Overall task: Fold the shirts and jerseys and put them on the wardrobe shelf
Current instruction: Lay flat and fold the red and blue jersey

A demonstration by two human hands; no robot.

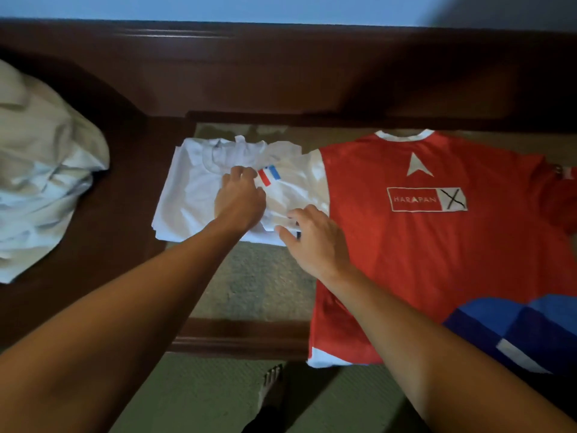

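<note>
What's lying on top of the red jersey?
A blue and white cloth covers the red jersey's lower right corner; the right hand rests at its edge. What's underneath is hidden.

Both bare forearms reach forward; the left hand point(239, 198) lies knuckles-up with fingers curled, the right hand point(315, 239) flat, fingers spread.

Up top, a pale blue wall point(218, 6) runs across, dim and shadowed at the right. Below it sits dark brown wooden furniture point(281, 73) with a glossy moulded edge, framing a glass-panelled tabletop point(259, 282). Underneath, green carpet point(199, 395) covers the floor.
</note>
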